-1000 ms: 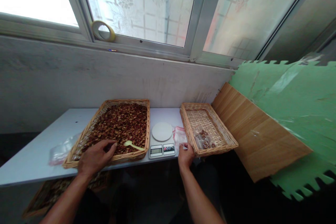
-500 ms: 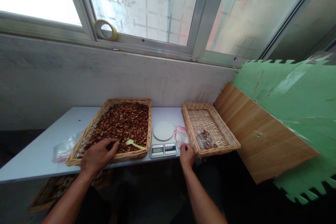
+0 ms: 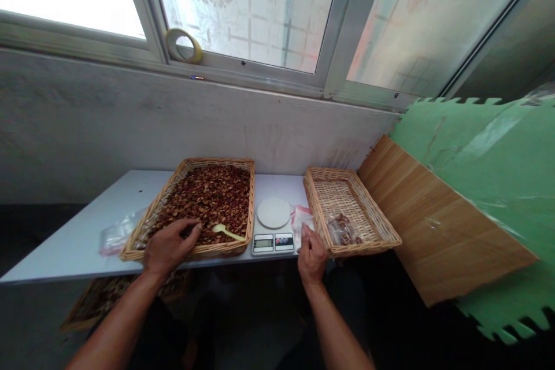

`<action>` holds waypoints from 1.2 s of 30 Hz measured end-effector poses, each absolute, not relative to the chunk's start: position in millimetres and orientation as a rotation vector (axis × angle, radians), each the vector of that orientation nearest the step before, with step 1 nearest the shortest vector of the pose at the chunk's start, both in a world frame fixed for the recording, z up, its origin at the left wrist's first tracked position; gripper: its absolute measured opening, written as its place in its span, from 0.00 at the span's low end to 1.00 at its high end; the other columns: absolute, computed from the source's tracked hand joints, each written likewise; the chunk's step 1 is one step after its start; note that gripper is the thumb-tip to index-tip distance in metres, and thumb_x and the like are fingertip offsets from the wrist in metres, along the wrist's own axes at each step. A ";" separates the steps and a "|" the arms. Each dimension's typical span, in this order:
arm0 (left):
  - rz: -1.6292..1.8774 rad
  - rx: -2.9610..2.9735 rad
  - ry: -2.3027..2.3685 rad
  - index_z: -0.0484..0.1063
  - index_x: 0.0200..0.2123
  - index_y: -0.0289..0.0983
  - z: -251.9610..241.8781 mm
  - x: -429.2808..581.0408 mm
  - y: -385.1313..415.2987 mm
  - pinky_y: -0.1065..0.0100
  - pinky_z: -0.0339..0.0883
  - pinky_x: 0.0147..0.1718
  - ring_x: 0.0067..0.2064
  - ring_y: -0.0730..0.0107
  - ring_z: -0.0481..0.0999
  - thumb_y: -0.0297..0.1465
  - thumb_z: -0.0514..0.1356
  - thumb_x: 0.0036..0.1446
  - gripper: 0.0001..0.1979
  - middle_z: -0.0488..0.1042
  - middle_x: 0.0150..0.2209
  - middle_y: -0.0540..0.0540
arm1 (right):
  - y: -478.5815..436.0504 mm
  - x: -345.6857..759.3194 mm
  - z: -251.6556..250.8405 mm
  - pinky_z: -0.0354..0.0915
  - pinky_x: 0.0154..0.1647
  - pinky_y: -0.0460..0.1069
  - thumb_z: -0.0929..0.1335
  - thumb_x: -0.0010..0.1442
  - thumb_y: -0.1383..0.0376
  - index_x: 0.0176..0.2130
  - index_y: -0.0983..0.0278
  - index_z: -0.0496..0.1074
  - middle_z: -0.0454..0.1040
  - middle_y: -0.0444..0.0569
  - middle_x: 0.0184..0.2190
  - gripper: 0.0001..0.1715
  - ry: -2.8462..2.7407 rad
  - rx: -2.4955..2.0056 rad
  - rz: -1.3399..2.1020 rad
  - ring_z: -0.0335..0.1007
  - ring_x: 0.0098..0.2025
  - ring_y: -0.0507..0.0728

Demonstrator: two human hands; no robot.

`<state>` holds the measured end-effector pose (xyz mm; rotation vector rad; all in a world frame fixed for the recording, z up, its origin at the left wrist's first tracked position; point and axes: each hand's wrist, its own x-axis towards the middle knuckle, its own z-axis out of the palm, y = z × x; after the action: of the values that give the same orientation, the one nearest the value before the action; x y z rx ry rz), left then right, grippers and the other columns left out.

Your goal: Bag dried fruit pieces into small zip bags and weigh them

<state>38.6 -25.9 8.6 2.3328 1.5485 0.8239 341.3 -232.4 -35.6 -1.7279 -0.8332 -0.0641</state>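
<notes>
My left hand (image 3: 171,247) is over the near edge of a wicker tray (image 3: 252,199) filled with brown dried slices (image 3: 212,193). Its fingers are bent, with a gap between them and the thumb, and nothing shows in it. Just right of it, a pale yellow-green spoon (image 3: 228,233) lies on the slices and the rim. Beside a second wicker tray (image 3: 338,188), my right hand (image 3: 313,260) has its fingers drawn together at the clear, red-edged plastic bags (image 3: 300,217); what they pinch, if anything, is hidden. A white kitchen scale (image 3: 273,214) stands between the trays, its plate bare.
Filled clear bags (image 3: 342,228) lie in the right tray. More plastic bags (image 3: 119,234) rest on the white table (image 3: 82,231) at left. A wooden board (image 3: 437,219) and green foam mats (image 3: 485,150) stand at right. A tape roll (image 3: 184,46) sits on the sill. Another tray (image 3: 87,306) is below the table.
My right hand has turned, and its fingertips have risen over the red-edged bags. My left hand stays by the tray's near edge. The whole view has shifted slightly.
</notes>
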 end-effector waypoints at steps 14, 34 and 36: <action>0.739 0.822 0.669 0.81 0.44 0.35 8.1 131.0 -177.2 0.63 0.71 0.47 0.43 0.60 0.81 0.48 0.67 0.56 0.23 0.82 0.42 0.38 | -271.0 248.9 -0.8 0.60 0.18 0.44 0.67 0.67 0.50 0.45 0.62 0.81 0.76 0.47 0.27 0.22 -0.881 -1.313 0.732 0.63 0.18 0.49; 1.020 1.508 0.956 0.69 0.25 0.36 -3.4 99.2 -175.9 0.73 0.61 0.30 0.28 0.74 0.67 0.40 0.69 0.56 0.17 0.70 0.25 0.53 | -258.8 256.3 13.9 0.70 0.48 0.51 0.70 0.64 0.56 0.45 0.61 0.80 0.79 0.52 0.42 0.15 -0.996 -1.445 0.583 0.76 0.45 0.59; 1.040 1.617 0.982 0.70 0.26 0.36 -0.9 97.8 -178.5 0.72 0.62 0.31 0.29 0.73 0.68 0.39 0.68 0.57 0.15 0.71 0.26 0.52 | -259.6 251.7 19.1 0.70 0.46 0.49 0.70 0.64 0.56 0.43 0.61 0.81 0.79 0.50 0.38 0.14 -1.014 -1.429 0.644 0.76 0.42 0.58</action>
<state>97.8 -178.5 -0.9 1.6174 0.9821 1.0397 251.7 -259.6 19.1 -1.4287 -1.0140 0.6440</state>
